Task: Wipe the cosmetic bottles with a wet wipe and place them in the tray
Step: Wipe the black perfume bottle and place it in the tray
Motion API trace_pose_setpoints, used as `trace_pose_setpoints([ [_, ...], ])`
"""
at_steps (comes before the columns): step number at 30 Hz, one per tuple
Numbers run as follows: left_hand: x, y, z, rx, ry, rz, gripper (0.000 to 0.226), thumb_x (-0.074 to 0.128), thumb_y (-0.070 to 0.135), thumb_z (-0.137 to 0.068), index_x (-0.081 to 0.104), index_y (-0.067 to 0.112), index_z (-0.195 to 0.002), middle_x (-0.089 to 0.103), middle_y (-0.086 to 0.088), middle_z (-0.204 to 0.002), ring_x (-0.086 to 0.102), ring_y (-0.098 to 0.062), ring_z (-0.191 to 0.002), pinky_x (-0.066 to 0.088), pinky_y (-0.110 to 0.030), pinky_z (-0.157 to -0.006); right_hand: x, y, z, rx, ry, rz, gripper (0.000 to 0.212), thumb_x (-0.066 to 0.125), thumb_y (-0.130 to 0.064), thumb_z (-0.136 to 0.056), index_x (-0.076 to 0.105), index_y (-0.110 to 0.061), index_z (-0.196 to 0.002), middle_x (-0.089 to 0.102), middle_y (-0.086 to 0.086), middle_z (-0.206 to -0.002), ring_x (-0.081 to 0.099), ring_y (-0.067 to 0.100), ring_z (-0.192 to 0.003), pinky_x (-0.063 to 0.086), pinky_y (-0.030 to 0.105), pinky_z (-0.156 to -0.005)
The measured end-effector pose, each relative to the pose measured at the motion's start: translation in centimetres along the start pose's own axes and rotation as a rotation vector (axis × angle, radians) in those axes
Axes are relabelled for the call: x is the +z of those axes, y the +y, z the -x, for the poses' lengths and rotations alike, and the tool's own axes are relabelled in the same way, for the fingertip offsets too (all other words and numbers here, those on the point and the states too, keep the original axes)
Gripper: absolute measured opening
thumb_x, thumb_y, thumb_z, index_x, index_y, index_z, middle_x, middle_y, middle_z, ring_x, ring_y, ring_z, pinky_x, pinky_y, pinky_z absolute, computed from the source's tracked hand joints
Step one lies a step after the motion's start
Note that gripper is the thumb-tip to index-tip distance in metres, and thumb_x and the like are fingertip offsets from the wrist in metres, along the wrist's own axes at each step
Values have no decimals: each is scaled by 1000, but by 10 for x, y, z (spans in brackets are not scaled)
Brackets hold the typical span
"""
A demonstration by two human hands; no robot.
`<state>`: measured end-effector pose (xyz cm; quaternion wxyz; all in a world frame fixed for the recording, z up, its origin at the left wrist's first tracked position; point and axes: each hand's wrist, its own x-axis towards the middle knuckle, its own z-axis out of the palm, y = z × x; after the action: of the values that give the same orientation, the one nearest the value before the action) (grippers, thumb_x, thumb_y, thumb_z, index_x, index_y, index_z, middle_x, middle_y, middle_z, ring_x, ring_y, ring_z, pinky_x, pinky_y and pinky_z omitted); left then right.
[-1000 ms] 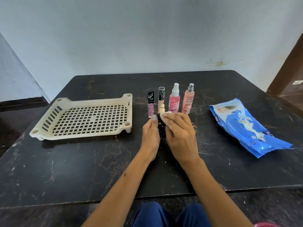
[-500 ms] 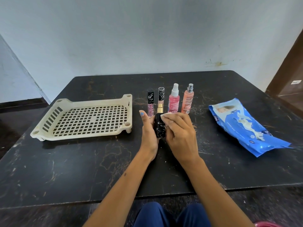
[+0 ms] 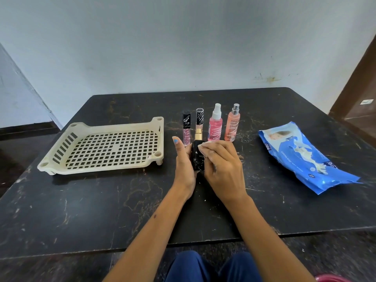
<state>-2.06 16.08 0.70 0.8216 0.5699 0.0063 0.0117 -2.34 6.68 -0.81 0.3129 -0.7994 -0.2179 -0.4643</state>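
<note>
From the head view, the task looks to be at its very start. The cream perforated plastic tray (image 3: 105, 147) sits on the dark scuffed worktop (image 3: 81, 210) at about ten o'clock from the hands, and nothing lies in it.

At the centre, the left hand (image 3: 184, 167) grips a small black rectangular bottle with a gold neck (image 3: 197, 154), fingers curled behind it and the thumb raised alongside. The right hand (image 3: 221, 165) presses a white wet wipe (image 3: 203, 146) against the bottle's upper right side, fingers curled over the wipe so that only a small edge of it shows. The bottle is held upright just above the worktop; whether its base touches the surface cannot be told.

Four more cosmetics stand in a row at twelve o'clock, just beyond the hands: a slim tube with a black cap and pale pink body (image 3: 186, 129), a slim tube with a black-and-white patterned cap (image 3: 199, 121), a pink spray bottle with a white nozzle (image 3: 215, 123) and a peach spray bottle with a silver nozzle (image 3: 232, 124). All appear untouched. A blue soft pack of wet wipes (image 3: 305, 157) lies at three o'clock, well apart.

By my reading, the first bottle is being wiped; placing it and handling the other four remain.
</note>
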Motion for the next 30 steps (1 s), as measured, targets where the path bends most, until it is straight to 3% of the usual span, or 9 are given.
trace_pose_setpoints([
  [3, -1, -1, -1, -16, 1, -18, 87, 17, 80, -67, 71, 19, -97, 70, -10, -107, 64, -23, -106, 49, -34, -89, 1, -2, 1, -34, -11, -15, 19, 56, 5, -83, 73, 5, -92, 71, 11, -94, 58, 22, -94, 49, 26, -90],
  [7, 0, 0, 0, 6, -3, -21, 81, 18, 77, -69, 72, 21, -90, 71, -8, -100, 65, -21, -101, 49, -35, -91, 3, 1, 0, 14, 20, 15, 16, 58, 2, -86, 72, 5, -93, 70, 11, -95, 58, 23, -94, 51, 28, -87],
  [11, -2, 0, -1, -26, 2, -36, 84, 15, 78, -69, 70, 19, -93, 70, -6, -97, 65, -17, -96, 51, -22, -72, 2, -4, 1, -54, -15, -16, 19, 55, 3, -83, 73, 5, -90, 71, 10, -92, 58, 21, -92, 50, 25, -86],
  [16, 1, 2, 1, 4, -6, -47, 84, 17, 79, -69, 71, 19, -93, 71, -9, -100, 65, -20, -100, 50, -33, -88, 3, -1, 0, -24, 14, 36, 19, 55, 0, -87, 72, 6, -93, 71, 12, -96, 57, 22, -95, 51, 29, -87],
  [19, -2, 2, -2, -27, -8, -17, 85, 9, 74, -79, 69, 16, -93, 69, -6, -93, 66, -16, -91, 52, -22, -73, 2, -4, 1, -72, -16, -2, 20, 54, 2, -84, 72, 5, -90, 71, 10, -92, 57, 20, -92, 51, 26, -84],
  [24, -2, 1, -3, -45, -1, 11, 83, 5, 69, -86, 67, 15, -95, 68, -9, -97, 63, -19, -95, 51, -28, -79, 3, -3, 1, -21, 8, 63, 18, 55, 0, -86, 72, 5, -92, 71, 11, -93, 58, 22, -92, 51, 28, -85],
  [30, -4, -1, -5, -50, -9, 21, 83, 4, 68, -87, 65, 13, -95, 67, -5, -86, 65, -12, -80, 53, -19, -66, 2, -6, 2, -51, -11, 28, 20, 53, 0, -85, 73, 4, -87, 71, 10, -88, 58, 21, -86, 50, 24, -81],
])
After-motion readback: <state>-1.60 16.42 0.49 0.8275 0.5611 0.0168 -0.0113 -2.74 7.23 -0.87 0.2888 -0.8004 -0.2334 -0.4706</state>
